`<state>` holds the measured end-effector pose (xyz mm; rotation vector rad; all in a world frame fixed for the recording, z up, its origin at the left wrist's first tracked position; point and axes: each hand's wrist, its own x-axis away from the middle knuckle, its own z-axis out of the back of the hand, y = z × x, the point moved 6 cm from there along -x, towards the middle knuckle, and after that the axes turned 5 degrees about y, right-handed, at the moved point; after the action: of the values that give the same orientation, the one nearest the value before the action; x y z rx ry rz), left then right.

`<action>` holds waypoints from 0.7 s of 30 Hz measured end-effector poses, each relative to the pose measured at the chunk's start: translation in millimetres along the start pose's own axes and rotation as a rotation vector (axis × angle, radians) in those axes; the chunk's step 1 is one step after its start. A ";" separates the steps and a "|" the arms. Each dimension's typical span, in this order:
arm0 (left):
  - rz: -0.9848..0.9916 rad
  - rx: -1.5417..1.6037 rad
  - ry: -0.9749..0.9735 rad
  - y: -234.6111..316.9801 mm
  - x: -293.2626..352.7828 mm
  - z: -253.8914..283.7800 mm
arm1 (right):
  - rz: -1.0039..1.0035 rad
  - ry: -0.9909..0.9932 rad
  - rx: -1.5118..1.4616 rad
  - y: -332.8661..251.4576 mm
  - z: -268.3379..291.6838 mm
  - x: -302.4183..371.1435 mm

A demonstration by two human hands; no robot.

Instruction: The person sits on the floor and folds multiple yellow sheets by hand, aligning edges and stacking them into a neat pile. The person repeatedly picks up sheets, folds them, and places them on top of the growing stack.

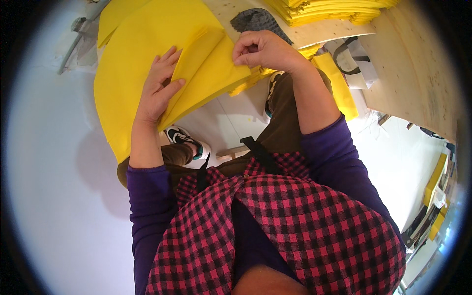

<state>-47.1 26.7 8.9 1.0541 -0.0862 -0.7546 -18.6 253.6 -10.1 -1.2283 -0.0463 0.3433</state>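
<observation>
Yellow cloth (123, 73) part-folded, flap (197, 60) betw. hands not flat yet; I see L hand (158, 93) spread, R hand (263, 51) pinching cloth.

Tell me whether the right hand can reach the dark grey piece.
Probably yes: the right hand is beside the dark grey piece, nothing visible between, though seemingly pinching yellow fabric.

You are in what appears to be a workshop for fabric or sheet goods. Evidence: a large yellow sheet (128, 83) spread before you; a stack of matching yellow pieces (334, 14) on a bare wooden worktop (314, 35), near a dark grey scrap (260, 22); an unfinished plywood panel (418, 73) to your right; and further yellow pieces (435, 179) beyond, above a pale floor (69, 196).
</observation>
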 end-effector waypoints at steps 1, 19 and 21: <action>0.003 0.000 0.000 0.9 0.1 -0.2 | -0.008 0.013 -0.019 0.0 0.8 0.0; -0.086 -0.143 -0.038 6.6 -0.2 -0.8 | 0.085 0.149 -0.003 -14.4 -1.8 -15.0; -0.089 -0.148 -0.036 9.4 0.0 -1.1 | 0.081 0.155 -0.003 -16.7 -3.0 -15.6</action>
<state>-41.8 30.1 15.9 0.9085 -0.0137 -0.8480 -28.8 241.6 6.7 -1.2589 0.1363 0.3171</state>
